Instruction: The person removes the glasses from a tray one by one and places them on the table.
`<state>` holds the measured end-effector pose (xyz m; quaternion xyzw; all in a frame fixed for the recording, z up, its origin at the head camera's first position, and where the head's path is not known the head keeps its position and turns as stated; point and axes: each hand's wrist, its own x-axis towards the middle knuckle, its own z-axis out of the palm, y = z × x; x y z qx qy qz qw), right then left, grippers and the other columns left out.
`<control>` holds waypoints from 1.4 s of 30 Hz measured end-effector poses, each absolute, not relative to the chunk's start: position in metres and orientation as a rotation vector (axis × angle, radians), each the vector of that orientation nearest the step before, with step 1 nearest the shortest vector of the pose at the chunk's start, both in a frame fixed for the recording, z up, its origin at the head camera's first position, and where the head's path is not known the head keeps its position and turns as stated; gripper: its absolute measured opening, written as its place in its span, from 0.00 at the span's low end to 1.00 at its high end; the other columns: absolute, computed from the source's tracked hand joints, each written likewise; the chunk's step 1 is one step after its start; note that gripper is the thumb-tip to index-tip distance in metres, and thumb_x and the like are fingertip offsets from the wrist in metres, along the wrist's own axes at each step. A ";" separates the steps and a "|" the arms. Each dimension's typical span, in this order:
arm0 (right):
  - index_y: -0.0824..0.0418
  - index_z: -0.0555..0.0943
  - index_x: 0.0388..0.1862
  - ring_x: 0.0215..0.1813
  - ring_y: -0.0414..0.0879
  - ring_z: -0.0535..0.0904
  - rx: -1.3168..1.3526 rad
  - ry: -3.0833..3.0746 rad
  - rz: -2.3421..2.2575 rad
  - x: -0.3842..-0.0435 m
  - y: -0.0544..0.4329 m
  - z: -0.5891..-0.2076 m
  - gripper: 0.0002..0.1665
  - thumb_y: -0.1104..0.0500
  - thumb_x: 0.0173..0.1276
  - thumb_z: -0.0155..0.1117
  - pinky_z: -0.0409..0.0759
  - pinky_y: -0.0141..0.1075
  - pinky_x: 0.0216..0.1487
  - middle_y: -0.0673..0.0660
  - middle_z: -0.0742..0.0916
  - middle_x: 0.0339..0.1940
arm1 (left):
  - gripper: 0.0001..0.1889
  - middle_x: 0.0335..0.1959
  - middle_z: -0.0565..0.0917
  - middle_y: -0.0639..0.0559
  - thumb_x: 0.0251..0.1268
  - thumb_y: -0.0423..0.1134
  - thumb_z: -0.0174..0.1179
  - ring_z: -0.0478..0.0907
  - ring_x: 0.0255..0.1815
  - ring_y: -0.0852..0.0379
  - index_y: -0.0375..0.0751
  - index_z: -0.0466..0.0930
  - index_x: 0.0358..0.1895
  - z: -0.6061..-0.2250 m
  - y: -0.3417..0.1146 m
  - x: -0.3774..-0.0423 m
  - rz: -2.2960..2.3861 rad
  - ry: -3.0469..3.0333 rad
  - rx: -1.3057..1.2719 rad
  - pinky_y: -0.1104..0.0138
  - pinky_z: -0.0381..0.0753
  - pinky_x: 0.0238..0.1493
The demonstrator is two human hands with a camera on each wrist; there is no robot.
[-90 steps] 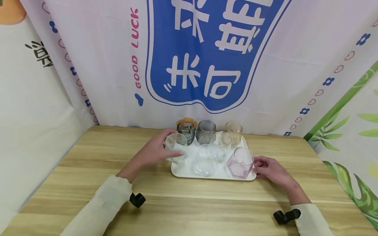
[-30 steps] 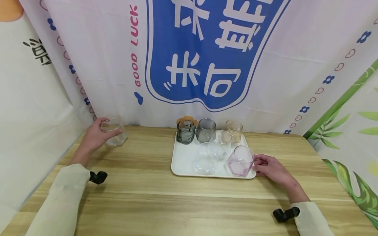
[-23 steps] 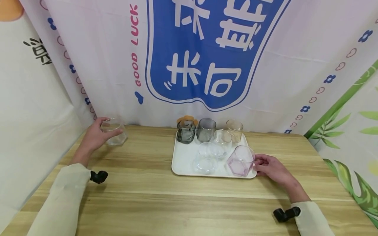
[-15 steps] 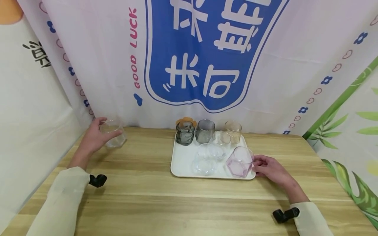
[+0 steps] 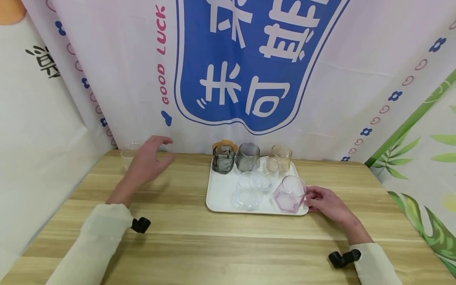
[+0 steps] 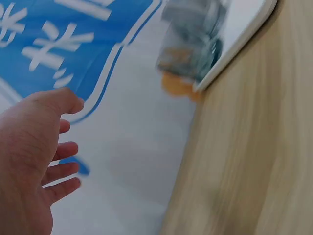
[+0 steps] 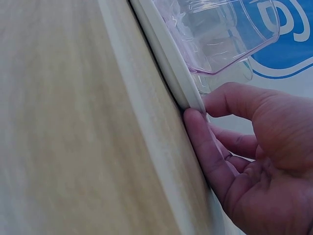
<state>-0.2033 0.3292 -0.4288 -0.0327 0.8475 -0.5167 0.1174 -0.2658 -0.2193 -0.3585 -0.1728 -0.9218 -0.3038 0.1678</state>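
My left hand (image 5: 147, 162) is in the air over the left back of the table, its thumb and fingers apart with nothing between them. Just behind it a clear glass (image 5: 127, 155) stands at the table's back left, partly hidden by the hand. The left wrist view shows the same hand (image 6: 36, 152) with bare fingers. At the right end of the white tray (image 5: 221, 202), my right hand (image 5: 329, 206) pinches the rim between thumb and finger, as the right wrist view shows at the tray edge (image 7: 171, 58). A pink-tinted glass (image 5: 289, 196) sits beside those fingers.
On the tray stand a dark rippled glass (image 5: 223, 160), a grey glass (image 5: 247, 158), an amber glass (image 5: 283, 158) and several clear ones, including a clear glass (image 5: 248, 196) in front. An orange flower shape (image 5: 224, 143) shows behind. A printed curtain (image 5: 142, 79) hangs at the table's back.
My left hand carried the clear glass from the tray to the back left of the table, then let go and moved right, off it. My right hand stays at the tray.
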 end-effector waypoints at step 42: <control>0.80 0.67 0.69 0.46 0.45 0.80 -0.112 2.469 -1.559 -0.206 0.328 -0.430 0.31 0.66 0.74 0.64 0.86 0.38 0.44 0.63 0.79 0.46 | 0.50 0.78 0.63 0.40 0.63 0.48 0.75 0.61 0.77 0.41 0.38 0.54 0.81 -0.415 -0.078 -0.316 -1.473 -2.715 -0.350 0.48 0.63 0.73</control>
